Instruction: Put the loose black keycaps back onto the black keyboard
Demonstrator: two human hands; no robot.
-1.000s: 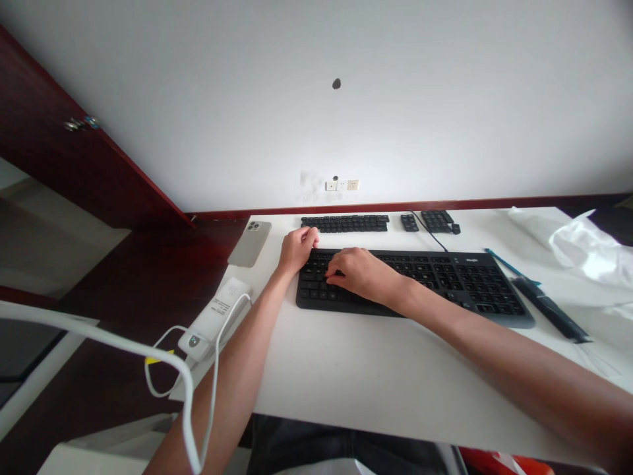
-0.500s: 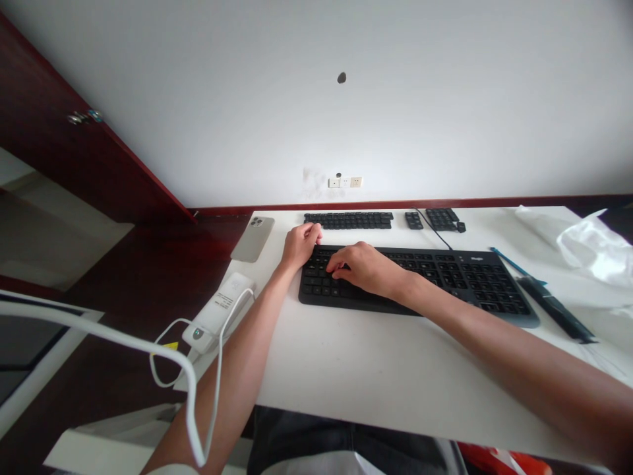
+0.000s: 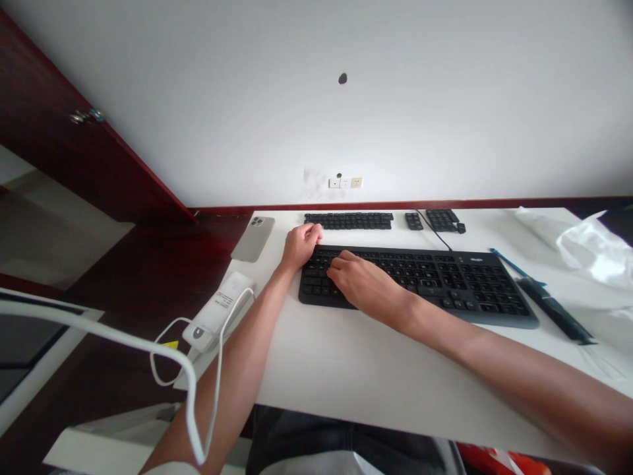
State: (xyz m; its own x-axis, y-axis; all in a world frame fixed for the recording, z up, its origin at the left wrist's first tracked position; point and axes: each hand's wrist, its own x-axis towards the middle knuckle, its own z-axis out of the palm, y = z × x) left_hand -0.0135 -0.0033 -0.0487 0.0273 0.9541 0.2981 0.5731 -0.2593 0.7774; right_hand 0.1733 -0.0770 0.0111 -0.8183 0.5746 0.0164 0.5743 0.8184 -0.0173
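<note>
A black computer keyboard (image 3: 430, 290) lies across the white desk. Many of its key places on the middle and right look like bare sockets, while keys at the left end look covered. My left hand (image 3: 299, 245) rests by its upper left corner, fingers curled closed; whatever they hold is hidden. Over the keyboard's left part is my right hand (image 3: 363, 282), fingertips pressed together down at the keys, hiding what is between them. Behind the keyboard, loose black keycaps (image 3: 349, 221) lie in rows, with a small block of keycaps (image 3: 414, 221) and a larger group (image 3: 442, 220) farther right.
A phone (image 3: 253, 239) lies face down at the left, near a white power strip (image 3: 220, 310) with a white cable (image 3: 190, 389). At the right are a thin blue tool (image 3: 517, 265), a black brush-like item (image 3: 556, 310) and crumpled white plastic (image 3: 593, 244). The wall stands behind.
My right hand has shifted slightly down and left, its fingertips drawing together at the keys, uncovering more of the keyboard's middle. My left hand has stayed in place.
</note>
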